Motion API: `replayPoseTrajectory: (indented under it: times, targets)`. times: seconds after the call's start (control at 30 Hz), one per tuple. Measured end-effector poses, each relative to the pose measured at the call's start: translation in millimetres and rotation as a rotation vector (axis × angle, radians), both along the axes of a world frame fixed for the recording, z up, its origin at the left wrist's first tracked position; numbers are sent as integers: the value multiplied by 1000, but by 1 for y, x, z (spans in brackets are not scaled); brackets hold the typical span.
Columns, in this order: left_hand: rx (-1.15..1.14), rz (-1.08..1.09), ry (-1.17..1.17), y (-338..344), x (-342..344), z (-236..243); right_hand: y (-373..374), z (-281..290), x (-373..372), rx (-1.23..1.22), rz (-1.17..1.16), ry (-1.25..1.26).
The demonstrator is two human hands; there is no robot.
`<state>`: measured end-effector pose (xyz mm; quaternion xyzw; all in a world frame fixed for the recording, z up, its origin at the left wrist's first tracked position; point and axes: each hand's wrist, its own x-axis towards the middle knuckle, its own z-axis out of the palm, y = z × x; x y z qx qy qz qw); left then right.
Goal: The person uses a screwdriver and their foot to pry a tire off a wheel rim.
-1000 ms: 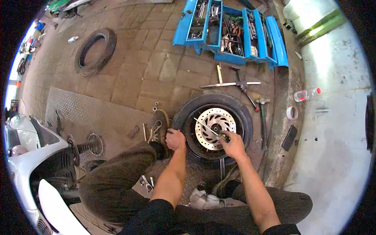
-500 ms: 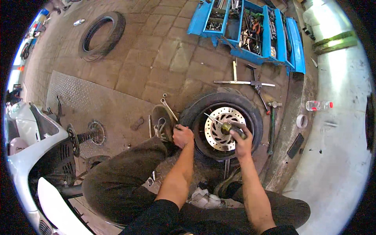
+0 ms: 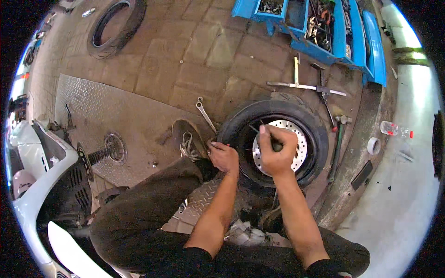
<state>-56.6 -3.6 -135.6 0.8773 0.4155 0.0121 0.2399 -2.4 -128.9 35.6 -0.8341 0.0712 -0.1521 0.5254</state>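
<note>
My right hand [image 3: 278, 150] is closed around a screwdriver, over the face of a wheel. Its thin shaft [image 3: 254, 129] points up and left, while most of the handle is hidden in my fist. Beneath it lies the perforated brake disc [image 3: 296, 160], set in the wheel with its black tyre [image 3: 320, 139]. My left hand [image 3: 224, 157] is at the tyre's left edge, beside my shoe. Its fingers are curled, with a small red spot showing among them; what they hold I cannot make out. A combination wrench [image 3: 206, 116] lies on the floor just beyond it.
A blue toolbox [image 3: 315, 48] full of tools stands at the far right. A measuring tool [image 3: 306, 86], a hammer [image 3: 337, 148] and a phone [image 3: 361, 175] lie to the right. At far left is a loose tyre [image 3: 129, 32]; a white scooter body [image 3: 37, 185] borders my left.
The right hand has turned, so its fingers now cover the screwdriver's yellow-green handle. My left hand has shifted slightly, its fingers away from the wrench's near end. The whole view has also shifted.
</note>
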Motion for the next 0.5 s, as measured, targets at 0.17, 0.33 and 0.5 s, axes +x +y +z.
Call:
replayPoseTrajectory:
  times: [0.17, 0.33, 0.5]
  targets:
    - [-11, 36, -68, -5, 2, 6, 9, 2, 29, -80, 41, 150]
    - [-35, 8, -88, 5, 1, -5, 32, -9, 81, -113, -21, 103]
    - [-218, 161, -103, -9, 12, 25, 39, -15, 103, -97, -52, 224]
